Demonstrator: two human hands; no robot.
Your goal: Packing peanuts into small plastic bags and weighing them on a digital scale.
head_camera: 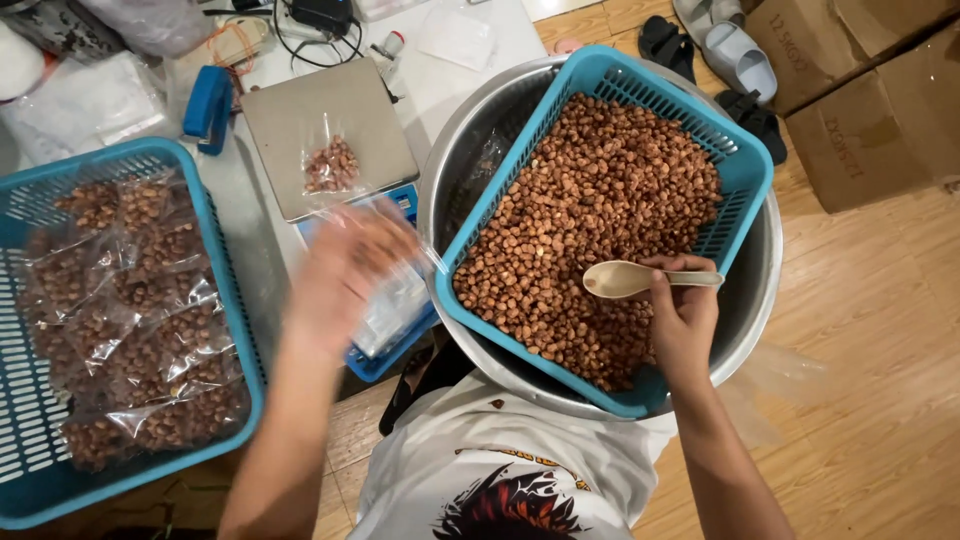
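Observation:
My right hand [682, 312] grips a pale plastic spoon [622, 279] over a blue basket [745, 165] heaped with brown nuts [590, 220]. The basket rests tilted in a large metal bowl [755, 290]. My left hand [345, 275] is blurred in motion above a stack of clear plastic bags [395, 310] at the front of a weighing scale [330, 130]; it seems to pinch one bag. A small clear bag of nuts [330, 165] lies on the scale's metal plate.
A second blue basket [30, 470] at left holds several filled bags of nuts. A blue stapler [208, 105], cables and plastic wrap lie behind the scale. Cardboard boxes [870, 120] and sandals [720, 50] sit on the wooden floor at right.

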